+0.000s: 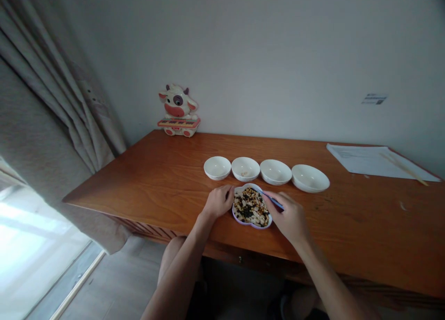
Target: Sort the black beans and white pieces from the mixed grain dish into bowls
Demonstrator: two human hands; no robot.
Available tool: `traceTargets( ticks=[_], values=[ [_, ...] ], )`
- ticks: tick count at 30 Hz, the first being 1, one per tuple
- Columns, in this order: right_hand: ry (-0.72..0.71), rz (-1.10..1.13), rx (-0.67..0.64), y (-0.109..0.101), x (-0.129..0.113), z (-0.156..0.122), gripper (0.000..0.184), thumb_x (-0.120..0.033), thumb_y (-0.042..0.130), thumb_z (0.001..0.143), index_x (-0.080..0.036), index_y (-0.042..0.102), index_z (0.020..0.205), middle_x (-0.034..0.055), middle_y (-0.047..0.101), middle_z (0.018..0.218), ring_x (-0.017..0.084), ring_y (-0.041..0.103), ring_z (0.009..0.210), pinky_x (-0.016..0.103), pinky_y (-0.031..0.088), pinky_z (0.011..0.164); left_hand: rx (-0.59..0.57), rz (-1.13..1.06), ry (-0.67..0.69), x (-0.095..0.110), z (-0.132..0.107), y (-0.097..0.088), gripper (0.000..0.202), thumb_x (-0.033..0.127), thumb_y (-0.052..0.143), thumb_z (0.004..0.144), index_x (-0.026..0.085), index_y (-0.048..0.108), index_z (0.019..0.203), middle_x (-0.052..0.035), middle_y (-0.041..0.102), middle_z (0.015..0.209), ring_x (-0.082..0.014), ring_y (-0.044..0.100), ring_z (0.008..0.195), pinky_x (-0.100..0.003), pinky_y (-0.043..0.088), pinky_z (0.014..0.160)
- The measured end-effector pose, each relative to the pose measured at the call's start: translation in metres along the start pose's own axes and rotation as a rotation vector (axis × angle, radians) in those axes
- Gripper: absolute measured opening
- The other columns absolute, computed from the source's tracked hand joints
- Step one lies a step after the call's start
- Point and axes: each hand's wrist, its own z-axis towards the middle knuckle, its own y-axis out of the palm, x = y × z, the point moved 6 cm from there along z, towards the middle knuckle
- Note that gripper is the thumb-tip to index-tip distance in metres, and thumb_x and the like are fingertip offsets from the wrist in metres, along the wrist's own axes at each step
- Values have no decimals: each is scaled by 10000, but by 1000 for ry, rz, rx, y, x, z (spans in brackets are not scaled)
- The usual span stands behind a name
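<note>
A shallow lavender-rimmed dish [238, 215] full of mixed beans and seeds [251, 207] sits near the front edge of the wooden table. My left hand [218, 201] rests against the dish's left rim with its fingers curled. My right hand [289, 216] is closed around a thin blue tool [274, 201], likely tweezers, whose tip reaches over the beans. Behind the dish stand several small white bowls in a row: the far-left bowl [217, 167], a second bowl [245, 169] with a few bits in it, a third bowl [276, 171], and the right bowl [310, 178].
The wooden table [149, 181] runs against a white wall. A cow-shaped toy keyboard [178, 111] stands at the back left. Paper sheets [368, 160] with chopsticks [403, 168] lie at the back right. Curtains [52, 92] hang to the left.
</note>
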Motion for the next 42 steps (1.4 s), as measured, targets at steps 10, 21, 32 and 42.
traceTargets(
  ticks=[10, 21, 32, 42],
  values=[
    [67, -14, -113, 12, 10, -5, 281, -367, 545, 985, -206, 750, 1090, 94, 762, 969, 228, 714, 848, 346, 540, 770, 8, -31, -3, 1, -1, -1, 387, 323, 360, 1035, 192, 576, 743, -47, 697, 782, -155, 608, 691, -257, 398, 656],
    [107, 67, -88, 3, 9, -2, 269, -415, 579, 962, -218, 758, 1003, 62, 797, 987, 212, 752, 858, 306, 578, 768, 39, 6, -2, 3, -14, -2, 325, 279, 403, 1024, 208, 595, 771, -50, 688, 747, -184, 648, 681, -263, 410, 633],
    [82, -159, 94, -59, 59, 14, 366, -510, 532, 969, -206, 705, 860, 122, 774, 1015, 278, 698, 995, 449, 510, 939, 187, 294, 48, 19, 20, -49, 305, 311, 534, 973, 258, 634, 1257, -121, 603, 1255, -300, 539, 1176, -452, 431, 1026],
    [-53, -303, -299, -33, 83, 45, 314, -399, 439, 1022, -218, 693, 989, 99, 763, 1016, 249, 703, 958, 372, 500, 852, -209, 488, 59, 15, 48, -26, 376, 461, 500, 1007, 240, 589, 1299, -141, 664, 1113, -302, 684, 964, -402, 505, 850]
  ],
)
